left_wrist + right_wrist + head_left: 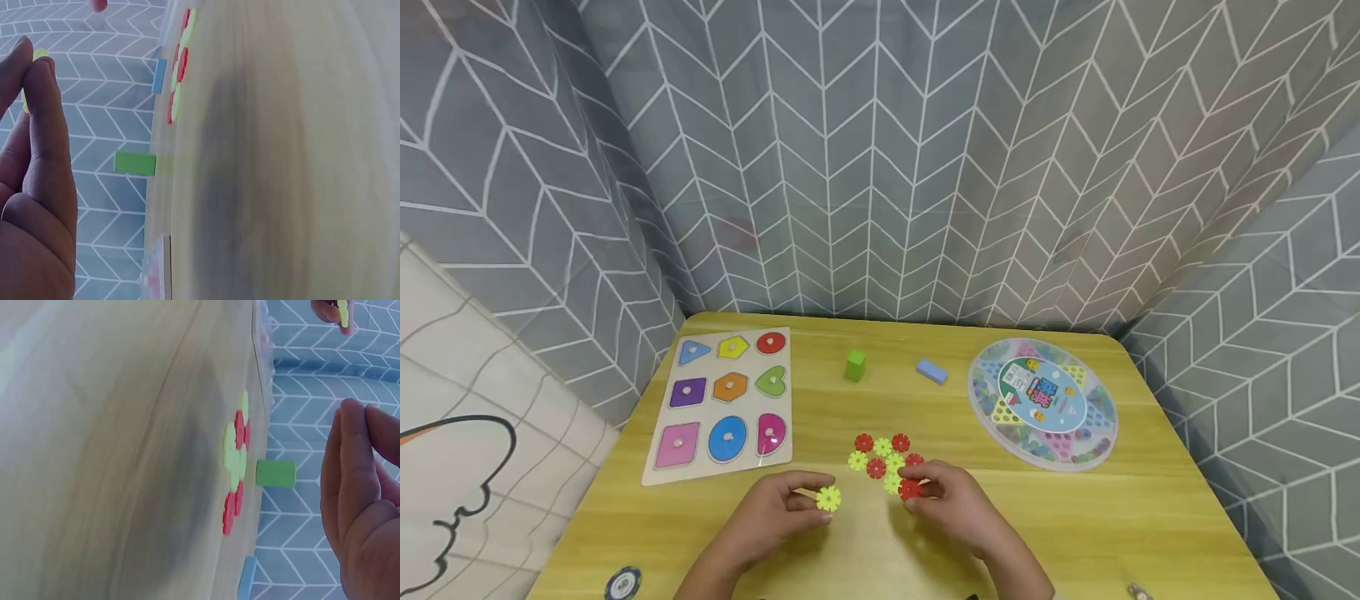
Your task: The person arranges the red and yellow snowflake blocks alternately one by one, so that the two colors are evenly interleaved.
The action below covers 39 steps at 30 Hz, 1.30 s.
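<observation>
My left hand (782,510) pinches a yellow snowflake building disc (829,498) between thumb and fingertips, raised over the table. In the left wrist view, the fingers mostly cover this disc (40,55). My right hand (951,507) holds a red snowflake disc (910,489) at its thumb and fingertips; the right wrist view hides it behind the fingers (353,444). Just beyond the right fingertips, several red and yellow snowflake discs (876,468) lie flat in a loose cluster, some edges overlapping.
At the left lies a shape puzzle board (741,427) with knobbed pieces. A green block (855,366) and a blue block (932,372) lie farther back. A round game board (981,400) is at the right. Near the front left is a poker chip (622,583); curtains (880,167) hang behind.
</observation>
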Motion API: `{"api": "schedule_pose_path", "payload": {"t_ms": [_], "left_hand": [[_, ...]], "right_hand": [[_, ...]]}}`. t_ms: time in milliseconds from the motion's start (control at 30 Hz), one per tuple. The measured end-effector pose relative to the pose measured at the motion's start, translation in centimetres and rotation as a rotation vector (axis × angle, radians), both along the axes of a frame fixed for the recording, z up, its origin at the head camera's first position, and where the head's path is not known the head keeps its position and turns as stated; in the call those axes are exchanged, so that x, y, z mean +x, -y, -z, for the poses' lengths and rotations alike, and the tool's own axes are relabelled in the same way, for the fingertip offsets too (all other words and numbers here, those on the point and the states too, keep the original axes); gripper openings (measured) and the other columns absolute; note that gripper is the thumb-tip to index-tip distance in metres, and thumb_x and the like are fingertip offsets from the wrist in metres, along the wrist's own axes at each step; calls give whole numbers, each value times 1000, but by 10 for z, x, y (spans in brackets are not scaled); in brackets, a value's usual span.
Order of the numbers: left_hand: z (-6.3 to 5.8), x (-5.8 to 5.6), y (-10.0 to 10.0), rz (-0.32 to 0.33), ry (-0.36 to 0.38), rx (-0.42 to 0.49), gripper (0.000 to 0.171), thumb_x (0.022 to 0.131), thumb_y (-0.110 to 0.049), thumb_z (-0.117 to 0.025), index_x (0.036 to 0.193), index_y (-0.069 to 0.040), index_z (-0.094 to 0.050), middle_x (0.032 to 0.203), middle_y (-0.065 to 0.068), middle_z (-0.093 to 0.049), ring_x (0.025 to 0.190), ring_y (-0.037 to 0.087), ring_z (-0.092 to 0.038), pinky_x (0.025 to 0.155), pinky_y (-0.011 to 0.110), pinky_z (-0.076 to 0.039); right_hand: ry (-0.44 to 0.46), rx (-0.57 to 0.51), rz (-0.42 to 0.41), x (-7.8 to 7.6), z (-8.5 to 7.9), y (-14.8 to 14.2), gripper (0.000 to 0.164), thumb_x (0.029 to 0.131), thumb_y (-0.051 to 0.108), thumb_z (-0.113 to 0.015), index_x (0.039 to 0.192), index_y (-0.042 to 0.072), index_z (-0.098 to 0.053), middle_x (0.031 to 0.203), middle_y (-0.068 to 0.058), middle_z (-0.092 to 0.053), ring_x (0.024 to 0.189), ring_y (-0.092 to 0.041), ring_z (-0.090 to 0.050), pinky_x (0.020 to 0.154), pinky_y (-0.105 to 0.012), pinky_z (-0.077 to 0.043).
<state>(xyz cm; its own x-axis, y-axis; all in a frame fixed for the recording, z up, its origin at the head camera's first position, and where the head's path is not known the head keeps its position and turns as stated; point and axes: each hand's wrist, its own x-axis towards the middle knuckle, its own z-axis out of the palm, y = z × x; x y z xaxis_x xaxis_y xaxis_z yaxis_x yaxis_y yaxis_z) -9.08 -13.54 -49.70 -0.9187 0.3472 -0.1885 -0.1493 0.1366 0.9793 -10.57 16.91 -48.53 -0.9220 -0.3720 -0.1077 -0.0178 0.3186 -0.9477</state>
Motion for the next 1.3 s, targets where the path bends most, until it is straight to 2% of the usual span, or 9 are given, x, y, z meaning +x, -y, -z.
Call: {"api": "schedule_pose_path", "payload": {"t_ms": [67, 200, 300, 433, 600, 733, 1000, 1167, 1300], "left_hand": [[2, 1, 2, -20, 9, 27, 48, 86, -8, -85, 129, 4, -67, 101, 13, -75, 86, 25, -71, 73, 31, -59], [6, 4, 9, -51, -14, -29, 47, 83, -9, -88, 124, 3, -69, 98, 9, -73, 84, 22, -67, 70, 27, -57], [9, 7, 18, -41, -72, -161, 42, 80, -14, -91, 116, -1, -73, 93, 4, -70, 81, 21, -64, 68, 28, -56], [13, 11, 32, -29, -132, -332, 38, 76, -19, -94, 108, -8, -76, 83, -1, -64, 76, 20, -59, 63, 28, -52], [18, 18, 44, -14, -108, -379, 37, 76, -18, -94, 107, -8, -78, 84, -2, -67, 77, 19, -60, 66, 28, -52], [20, 22, 49, -13, -88, -429, 36, 76, -18, -93, 107, -8, -79, 90, -3, -70, 80, 17, -60, 69, 30, -52], [16, 23, 52, -76, -80, -603, 31, 72, -15, -96, 98, -14, -79, 86, -5, -65, 78, 16, -56, 72, 35, -50], [15, 26, 54, -93, -60, -615, 31, 72, -13, -95, 98, -14, -80, 84, -4, -64, 77, 16, -56, 71, 34, -51], [14, 22, 55, -96, -82, -617, 31, 71, -14, -96, 98, -15, -80, 83, -4, -64, 78, 16, -56, 72, 35, -51]], "right_hand": [[53, -45, 10, 1, -1, 4, 37, 91, 3, -78, 126, -3, -70, 132, -19, -62, 102, -26, -67, 77, -29, -58], [87, -51, -5, 0, -1, 15, 38, 89, 4, -81, 125, -5, -70, 129, -19, -63, 91, -21, -69, 71, -29, -58], [34, 65, -75, -3, 1, 33, 35, 86, 8, -85, 117, -2, -74, 111, -7, -70, 81, -14, -68, 66, -27, -55], [-81, 239, -210, -7, 1, 69, 28, 81, 8, -89, 106, 2, -79, 91, 6, -71, 74, -5, -63, 66, -24, -53], [-91, 294, -288, -9, 6, 106, 25, 78, -1, -87, 101, 4, -81, 88, 9, -72, 75, -1, -59, 69, -22, -51], [-83, 373, -301, -6, 12, 119, 25, 75, 3, -92, 97, 8, -81, 83, 12, -69, 74, -1, -56, 70, -21, -50], [-420, 692, -406, -3, 11, 135, 19, 79, 23, -92, 92, 15, -81, 80, 12, -56, 71, 0, -46, 66, -16, -41], [-460, 724, -413, 2, 13, 140, 20, 81, 22, -90, 97, 13, -82, 81, 11, -53, 71, -1, -45, 65, -16, -41], [-502, 731, -398, 0, 13, 142, 17, 82, 20, -89, 95, 14, -81, 81, 11, -52, 70, -1, -45, 65, -16, -40]]}}
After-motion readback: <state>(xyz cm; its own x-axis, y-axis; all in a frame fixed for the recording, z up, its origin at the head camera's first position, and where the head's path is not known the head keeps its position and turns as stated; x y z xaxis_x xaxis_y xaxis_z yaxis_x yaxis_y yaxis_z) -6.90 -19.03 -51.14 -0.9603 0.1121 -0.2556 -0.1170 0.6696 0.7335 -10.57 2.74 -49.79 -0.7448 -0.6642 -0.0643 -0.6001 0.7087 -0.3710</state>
